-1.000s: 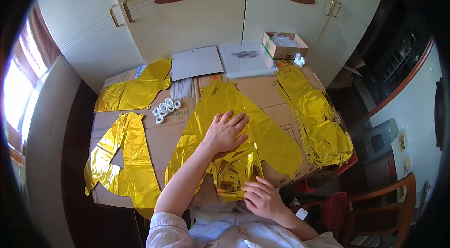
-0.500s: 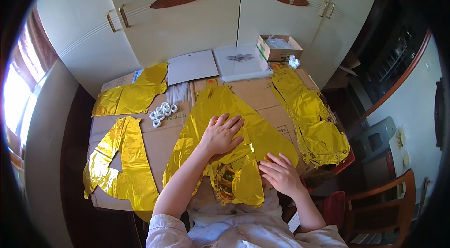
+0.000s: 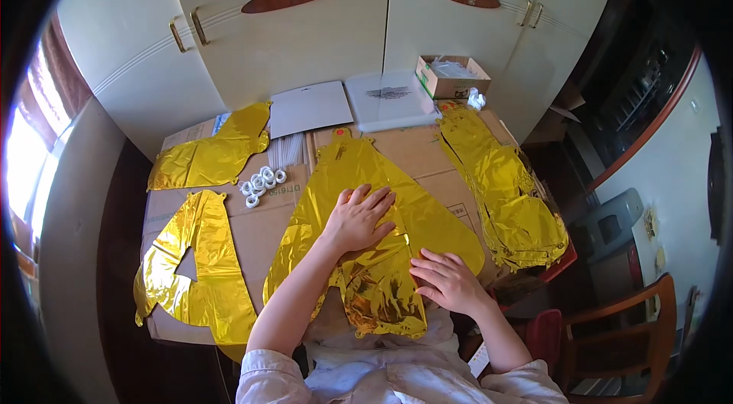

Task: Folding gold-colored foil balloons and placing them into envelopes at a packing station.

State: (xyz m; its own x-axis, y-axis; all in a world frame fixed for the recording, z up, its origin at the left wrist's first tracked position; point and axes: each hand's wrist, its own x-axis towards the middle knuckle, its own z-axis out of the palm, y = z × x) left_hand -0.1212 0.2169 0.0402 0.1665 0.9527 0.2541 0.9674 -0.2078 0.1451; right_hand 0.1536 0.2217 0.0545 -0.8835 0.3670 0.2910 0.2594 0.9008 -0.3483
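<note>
A large flat gold foil balloon (image 3: 431, 217), uninflated, is spread on the cardboard-covered table in front of me. My left hand (image 3: 357, 219) lies flat on its middle, fingers stretched out over the foil. At the right edge of a folded flap in its lower part, my right hand (image 3: 449, 282) rests with fingers extended, touching the foil. That crinkled flap (image 3: 382, 301) hangs toward my body, creased and shiny. A gold foil balloon with a triangular cutout (image 3: 221, 259) lies to the left of my left forearm.
Another gold balloon (image 3: 210, 152) lies far left, and a crumpled gold stack (image 3: 508, 190) at right. White ribbon rolls (image 3: 259, 184) sit on the cardboard (image 3: 294, 194). Behind are a grey-white sheet (image 3: 309, 108), a clear bag (image 3: 385, 102) and a small carton (image 3: 452, 79). A wooden chair (image 3: 622, 335) stands right.
My right hand has moved slightly left along the flap's edge. The lower flap has shifted and now shows more of its dark, crinkled surface. My left hand stays in place.
</note>
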